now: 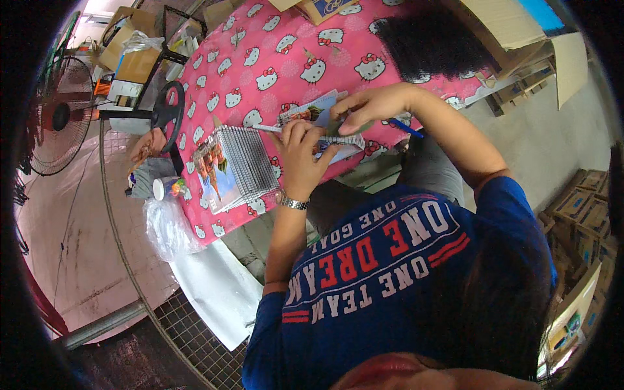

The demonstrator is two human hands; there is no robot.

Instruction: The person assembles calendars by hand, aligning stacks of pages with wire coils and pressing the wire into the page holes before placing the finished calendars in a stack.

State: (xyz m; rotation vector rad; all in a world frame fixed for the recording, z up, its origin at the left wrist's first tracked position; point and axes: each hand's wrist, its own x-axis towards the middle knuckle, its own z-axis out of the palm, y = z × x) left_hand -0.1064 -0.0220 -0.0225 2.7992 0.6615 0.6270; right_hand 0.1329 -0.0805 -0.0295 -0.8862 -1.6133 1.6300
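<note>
A spiral-bound booklet (311,112) with a colourful picture lies on the pink cat-print tablecloth in front of me. My left hand (303,151), with a metal watch at its wrist, is closed over the booklet's bound edge, thumb and fingers pressed around it. A thin pale rod-like strip (265,129) sticks out to the left of these fingers. My right hand (372,109) bends down over the right end of the binding, fingers curled. Whatever they pinch is hidden. Beside its wrist a slim blue pen-like thing (405,127) shows. A stack of similar spiral-bound booklets (242,170) stands left of my left hand.
The pink tablecloth (273,55) covers the table. Cardboard boxes (504,29) stand at the far right. At the left edge are a white-lidded jar (160,189), a clear plastic bag (170,227) and a dark ring-shaped frame (170,116). A fan (62,117) stands farther left.
</note>
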